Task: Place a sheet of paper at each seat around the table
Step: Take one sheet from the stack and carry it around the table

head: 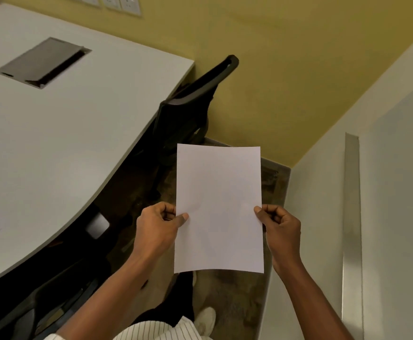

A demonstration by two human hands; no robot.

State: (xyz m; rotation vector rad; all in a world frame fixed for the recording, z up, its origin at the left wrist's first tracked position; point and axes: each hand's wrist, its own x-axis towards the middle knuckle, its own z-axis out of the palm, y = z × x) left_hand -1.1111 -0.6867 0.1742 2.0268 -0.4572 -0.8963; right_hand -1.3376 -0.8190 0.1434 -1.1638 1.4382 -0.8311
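Both hands pinch paper (219, 207) edges, table (53, 143) left

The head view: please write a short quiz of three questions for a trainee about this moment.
1. True or false: the paper lies flat on the table.
2. Which hands hold the paper? A) left only B) right only C) both
3. What black thing stands at the table's far edge, near the yellow wall?

Key:
1. False; it is held in the air, beside the table.
2. C; the left hand and the right hand pinch its side edges.
3. A chair.
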